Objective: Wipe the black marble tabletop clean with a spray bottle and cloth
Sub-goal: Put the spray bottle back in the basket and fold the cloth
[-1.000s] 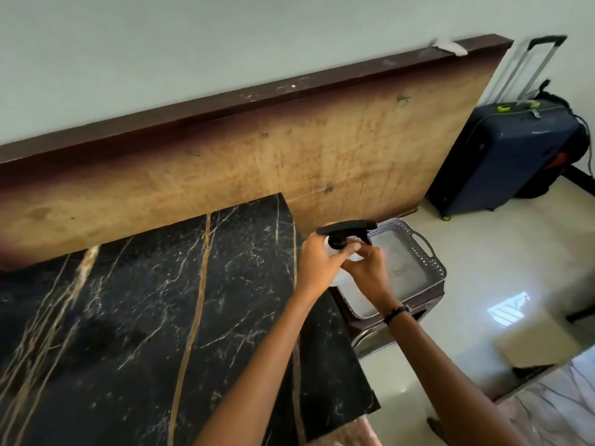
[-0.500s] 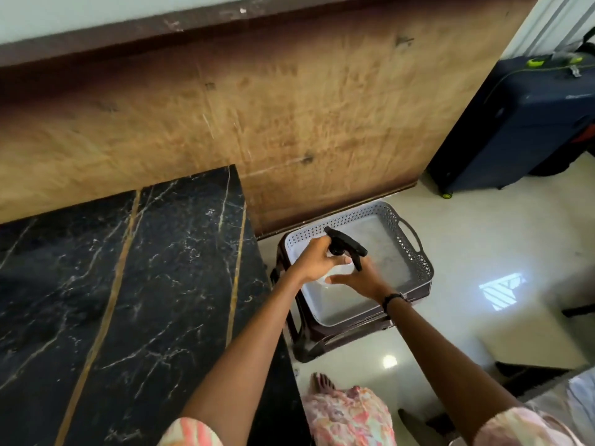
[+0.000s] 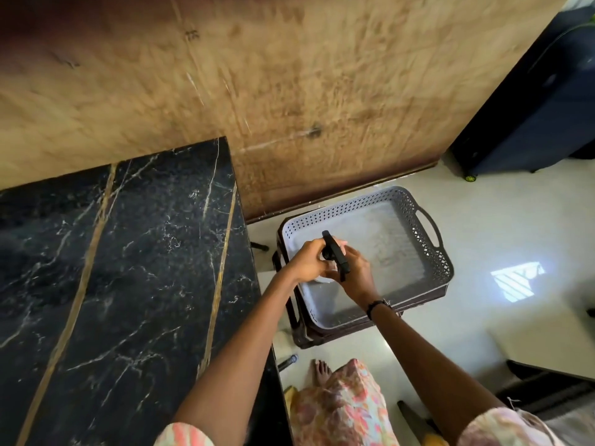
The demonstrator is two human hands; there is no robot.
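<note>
The black marble tabletop [image 3: 122, 268], veined in white and gold, fills the left of the head view. Both hands meet over a grey perforated basket [image 3: 428, 252] just right of the table's edge. Between them is the spray bottle, seen from above by its black trigger head [image 3: 336, 257]; the pale body is mostly hidden. My left hand [image 3: 307, 262] grips the bottle from the left. My right hand [image 3: 355, 273] wraps it from the right, fingers curled by the trigger. No cloth is visible.
The basket rests on a dark brown stool [image 3: 299, 333] on the pale tiled floor. A large wooden panel [image 3: 289, 91] leans behind the table. A navy suitcase [image 3: 541, 107] stands at the far right. A bare foot [image 3: 322, 371] and patterned clothing show below.
The camera has tilted down and closer. The bottle and both hands have come down from above the table's corner to low over the basket, and the trigger head has turned.
</note>
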